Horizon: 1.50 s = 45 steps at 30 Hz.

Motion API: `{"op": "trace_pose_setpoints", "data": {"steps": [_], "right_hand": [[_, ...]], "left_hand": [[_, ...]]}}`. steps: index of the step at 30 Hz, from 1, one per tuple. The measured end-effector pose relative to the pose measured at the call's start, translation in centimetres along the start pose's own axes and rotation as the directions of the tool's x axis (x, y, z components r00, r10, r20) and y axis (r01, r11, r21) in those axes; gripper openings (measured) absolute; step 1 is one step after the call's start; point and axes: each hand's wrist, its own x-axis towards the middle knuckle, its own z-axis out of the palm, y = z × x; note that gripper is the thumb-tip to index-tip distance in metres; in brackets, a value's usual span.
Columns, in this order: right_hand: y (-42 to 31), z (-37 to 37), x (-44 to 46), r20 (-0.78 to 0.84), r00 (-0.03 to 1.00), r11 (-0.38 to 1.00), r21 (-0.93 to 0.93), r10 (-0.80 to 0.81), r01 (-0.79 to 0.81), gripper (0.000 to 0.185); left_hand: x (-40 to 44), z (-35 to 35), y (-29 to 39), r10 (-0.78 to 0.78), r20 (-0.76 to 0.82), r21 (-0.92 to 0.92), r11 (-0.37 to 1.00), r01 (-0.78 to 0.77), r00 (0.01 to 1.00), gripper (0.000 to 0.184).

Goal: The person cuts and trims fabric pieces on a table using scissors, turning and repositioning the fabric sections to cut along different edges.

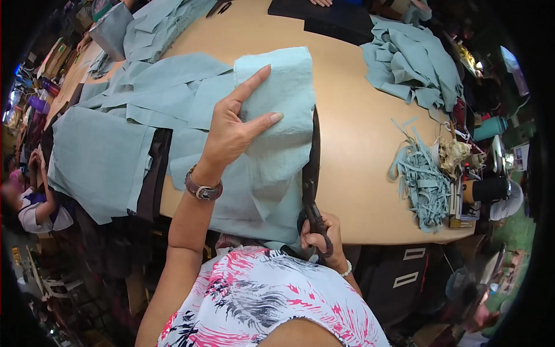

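A light blue-green piece of fabric (280, 144) hangs from my left hand (234, 124), which pinches it between thumb and fingers above the table. Its lower part drapes toward my body. Dark fabric scissors (313, 191) stand along the right edge of this piece, their blades pointing away from me. My right hand (324, 236) is wrapped round the scissor handles near the table's front edge. Whether the blades are apart is hard to see. More fabric of the same colour (173, 87) lies behind and left of my left hand.
The tan table (347, 98) bears a fabric heap (410, 63) at the back right and a pile of thin offcut strips (425, 185) at the right. Flat fabric panels (98, 156) overhang the left edge. A teal bottle (490, 128) stands far right. A person (43, 199) is at the left.
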Motion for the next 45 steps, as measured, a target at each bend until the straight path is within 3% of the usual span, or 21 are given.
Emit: {"op": "trace_pose_setpoints", "data": {"steps": [2, 10, 13, 16, 22, 25, 34, 45], "right_hand": [[0.8, -0.4, 0.4, 0.054, 0.996, 0.993, 0.093, -0.072, 0.066, 0.041], [-0.9, 0.8, 1.4, 0.056, 0.993, 0.987, 0.132, -0.102, 0.094, 0.050], [-1.2, 1.0, 1.3, 0.068, 0.992, 0.980, 0.178, -0.104, 0.091, 0.053], [-1.1, 0.7, 1.2, 0.114, 0.988, 0.962, 0.263, -0.103, 0.070, 0.056], [-1.0, -0.1, 0.8, 0.146, 0.984, 0.946, 0.320, -0.105, 0.053, 0.058], [-1.3, -0.3, 0.7, 0.150, 0.983, 0.936, 0.350, -0.102, 0.044, 0.058], [-1.4, -0.3, 0.8, 0.085, 0.989, 0.912, 0.403, -0.122, 0.078, 0.057], [-1.2, -0.2, 0.9, 0.072, 0.990, 0.917, 0.390, -0.122, 0.085, 0.063]], "left_hand": [[0.0, -0.1, 0.0, 0.047, 0.027, 0.073, 0.996, -0.049, 0.999, 0.066], [-0.3, -0.3, 1.3, 0.173, 0.092, 0.217, 0.958, -0.190, 0.981, 0.070], [-0.1, -0.4, 1.6, 0.240, 0.014, 0.175, 0.955, -0.239, 0.971, 0.063], [0.1, -1.0, 1.9, 0.093, 0.061, 0.147, 0.984, -0.102, 0.994, 0.058], [0.8, 0.6, 1.1, 0.089, 0.037, 0.127, 0.988, -0.093, 0.995, 0.056], [0.7, 1.1, 1.0, 0.179, 0.065, 0.203, 0.961, -0.188, 0.982, 0.059], [-0.6, 2.2, 2.3, 0.179, 0.141, 0.333, 0.917, -0.217, 0.974, 0.064], [-0.9, 2.6, 2.0, 0.266, 0.106, 0.423, 0.860, -0.285, 0.958, 0.063]]}}
